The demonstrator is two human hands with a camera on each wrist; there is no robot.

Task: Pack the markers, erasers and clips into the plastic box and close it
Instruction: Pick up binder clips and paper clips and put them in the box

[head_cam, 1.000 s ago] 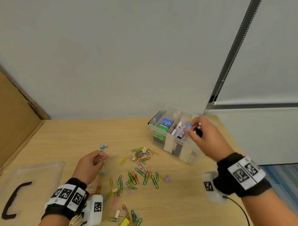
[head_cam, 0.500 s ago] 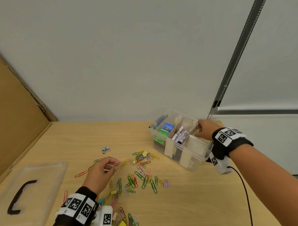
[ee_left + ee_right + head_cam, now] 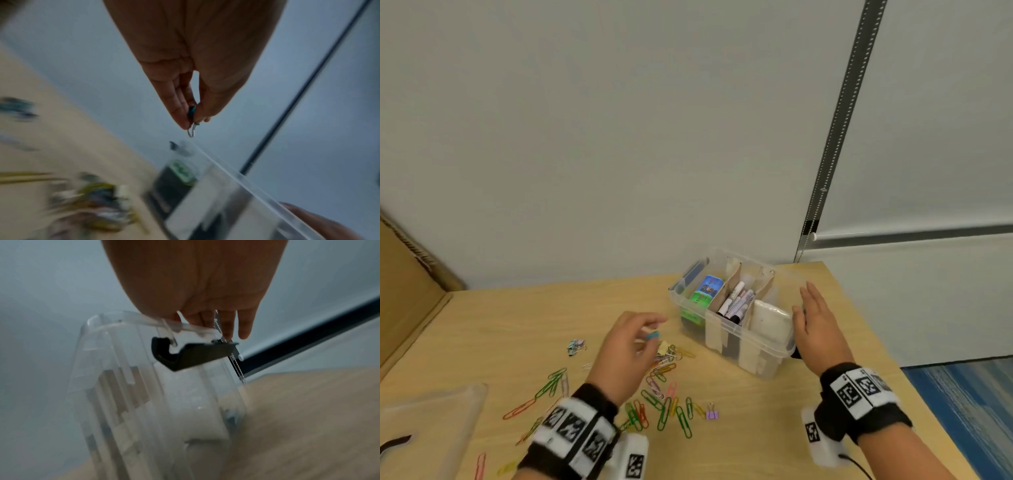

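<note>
The clear plastic box [image 3: 763, 356] stands open at the table's far right, split by cardboard dividers. It holds markers [image 3: 736, 303], coloured erasers [image 3: 707, 289] and a white bundle [image 3: 768, 320]. My left hand [image 3: 650, 330] hovers just left of the box and pinches a teal binder clip [image 3: 192, 112] between thumb and fingers. My right hand [image 3: 813, 315] lies flat with straight fingers against the box's right end, above its black latch [image 3: 193, 353]. Coloured paper clips [image 3: 664, 401] lie scattered on the table under my left hand.
The clear lid [image 3: 431, 431] with a black handle lies at the near left. A cardboard panel [image 3: 404, 301] lines the left edge. A purple binder clip [image 3: 711, 414] and a small clip cluster [image 3: 576, 346] lie on the wood. The table ends just right of the box.
My left hand has lifted off the clip pile and moved right toward the box with a clip. My right hand came out of the box and now lies flat against its right end.
</note>
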